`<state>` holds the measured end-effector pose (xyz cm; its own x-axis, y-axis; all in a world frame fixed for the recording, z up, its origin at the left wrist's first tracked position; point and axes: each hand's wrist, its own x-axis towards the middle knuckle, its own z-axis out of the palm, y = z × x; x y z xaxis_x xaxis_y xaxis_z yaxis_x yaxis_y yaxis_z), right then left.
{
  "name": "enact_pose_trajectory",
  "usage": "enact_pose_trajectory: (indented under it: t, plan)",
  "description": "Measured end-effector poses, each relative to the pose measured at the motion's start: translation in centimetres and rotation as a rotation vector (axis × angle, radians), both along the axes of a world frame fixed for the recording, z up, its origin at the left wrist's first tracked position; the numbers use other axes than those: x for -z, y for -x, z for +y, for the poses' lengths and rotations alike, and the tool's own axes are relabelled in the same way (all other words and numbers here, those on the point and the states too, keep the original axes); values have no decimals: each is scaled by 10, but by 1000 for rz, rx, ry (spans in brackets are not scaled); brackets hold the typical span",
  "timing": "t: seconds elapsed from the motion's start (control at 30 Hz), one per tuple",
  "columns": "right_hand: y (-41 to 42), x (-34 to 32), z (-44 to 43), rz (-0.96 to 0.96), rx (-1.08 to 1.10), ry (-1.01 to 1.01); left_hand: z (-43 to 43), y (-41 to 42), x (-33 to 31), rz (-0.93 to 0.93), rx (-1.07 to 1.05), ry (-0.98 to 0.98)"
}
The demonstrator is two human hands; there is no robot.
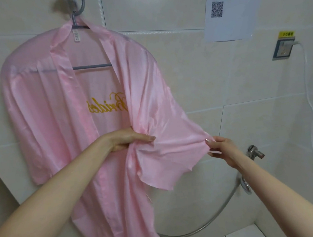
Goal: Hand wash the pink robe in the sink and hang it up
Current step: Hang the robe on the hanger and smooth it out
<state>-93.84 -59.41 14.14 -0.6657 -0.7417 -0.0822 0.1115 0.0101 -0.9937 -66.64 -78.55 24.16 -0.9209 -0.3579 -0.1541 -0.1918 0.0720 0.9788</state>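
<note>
**Pink robe** (44,108): hangs against the tiled wall, front open, on a grey hanger (91,66). Judged to be thin satin that is light, limp and slippery. It would likely slide off the hanger if tugged, so it is best taken by the hems, seams or collar band rather than mid-panel. Glossy pale pink, lightly creased, no dripping visible.

**Sleeve** (168,136): drawn out sideways, taut between both hands.

**Left hand** (127,139): fingers closed round bunched cloth at the underarm.

**Right hand** (221,148): thumb and fingertips pinch the sleeve hem.

**Gold lettering** (107,105): script, reads reversed on the back panel.

**White label** (76,35): at the collar.
</note>
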Motion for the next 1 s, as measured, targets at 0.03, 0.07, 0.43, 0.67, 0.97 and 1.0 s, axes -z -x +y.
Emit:
enact_pose_trajectory:
  t: [0.03, 0.07, 0.43, 0.67, 0.97, 1.0]
  plan:
    - [-6, 1, -3, 0, 54, 7, 1, 1, -2, -10, 19, -9]
    - [-13, 3, -6, -20, 92, 22, 1, 3, -1, -4, 28, -36]
    - [-73, 25, -30, -655, -418, -36, -1, 23, 17, 187, -125, -229]
    - [-61, 14, -21, -93, 62, -115, -5, 20, 23, 259, -241, -178]
    - [-39, -22, -1, -35, 11, 53, -6, 22, 26, 217, -318, -43]
    - [-39, -24, 1, -68, -82, 57, -5, 22, 26, 206, -316, -50]
